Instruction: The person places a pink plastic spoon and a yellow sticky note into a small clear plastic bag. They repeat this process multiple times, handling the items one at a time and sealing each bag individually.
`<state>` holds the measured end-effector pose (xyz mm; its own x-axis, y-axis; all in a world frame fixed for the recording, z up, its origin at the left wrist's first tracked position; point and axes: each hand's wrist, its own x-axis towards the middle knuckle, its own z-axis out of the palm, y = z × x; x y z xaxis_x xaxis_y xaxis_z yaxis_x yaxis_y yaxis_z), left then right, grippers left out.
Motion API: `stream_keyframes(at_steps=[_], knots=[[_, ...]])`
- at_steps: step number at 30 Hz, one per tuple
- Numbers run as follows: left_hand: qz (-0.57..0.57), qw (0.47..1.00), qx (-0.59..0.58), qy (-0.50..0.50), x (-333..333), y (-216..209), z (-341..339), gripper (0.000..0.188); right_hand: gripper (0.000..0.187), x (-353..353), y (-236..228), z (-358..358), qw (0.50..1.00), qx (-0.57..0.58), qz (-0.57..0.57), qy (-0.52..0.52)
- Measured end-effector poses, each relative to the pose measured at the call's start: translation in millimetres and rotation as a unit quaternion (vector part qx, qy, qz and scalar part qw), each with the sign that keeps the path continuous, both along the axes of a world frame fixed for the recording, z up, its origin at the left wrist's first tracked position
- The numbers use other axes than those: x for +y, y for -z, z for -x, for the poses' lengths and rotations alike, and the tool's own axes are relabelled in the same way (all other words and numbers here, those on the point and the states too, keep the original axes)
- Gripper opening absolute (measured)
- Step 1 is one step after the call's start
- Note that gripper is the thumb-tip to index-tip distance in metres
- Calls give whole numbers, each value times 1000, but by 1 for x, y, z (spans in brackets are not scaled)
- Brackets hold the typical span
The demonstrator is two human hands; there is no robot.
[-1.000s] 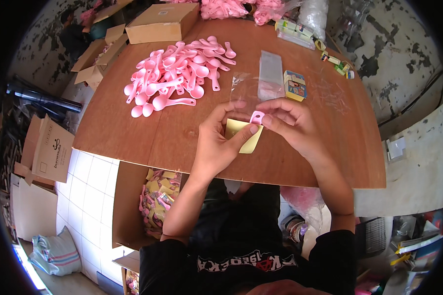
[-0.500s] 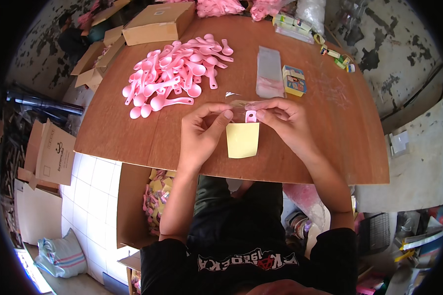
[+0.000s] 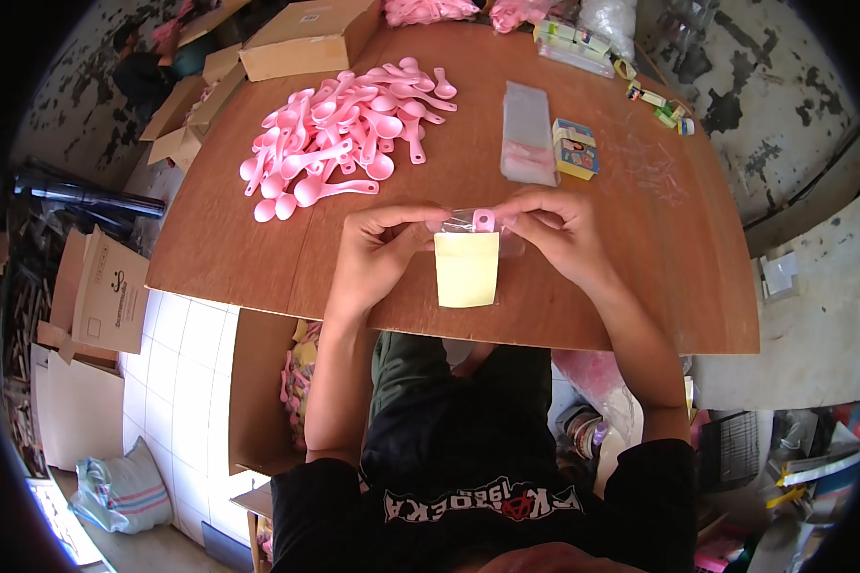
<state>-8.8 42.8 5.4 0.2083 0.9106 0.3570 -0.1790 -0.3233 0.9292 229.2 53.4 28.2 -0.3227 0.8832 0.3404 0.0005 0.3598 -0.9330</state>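
Note:
A small clear plastic bag [image 3: 459,221] is stretched between my hands above the near part of the table. My left hand [image 3: 377,253] pinches its upper left edge between thumb and fingers. At the upper right edge, my right hand [image 3: 564,239] pinches the plastic the same way. A plain yellow card [image 3: 466,272] fills the bag's lower part. Beside the card's top edge sticks up the pink handle end of a spoon [image 3: 484,221], with a hole in it; its remainder is hidden behind the card. A heap of pink spoons [image 3: 339,134] lies beyond my left hand.
Past my right hand lie a stack of clear bags [image 3: 527,124] and a card stack [image 3: 575,151] on the wooden table [image 3: 640,277]. A cardboard box [image 3: 306,40] stands at the far left. Below the table's left edge is an open carton [image 3: 258,392] with packed items.
My hands have moved slightly apart, the left one a little to the left. The bag's top has spread between them, and more of the spoon handle shows.

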Motion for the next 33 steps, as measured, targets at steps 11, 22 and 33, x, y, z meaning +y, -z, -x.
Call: stream_keyframes(at_steps=[11,22,33], knots=[[42,999,-16,-3,1,0,0,13,15,3,1,-3,987,-86,-134,-37],[16,999,-2,-40,-7,-3,-2,38,27,-3,7,5,993,-45,-84,-66],[88,935,239,247,-87,39,106,53,23,-3,-10,-11,989,-120,42,-70]])
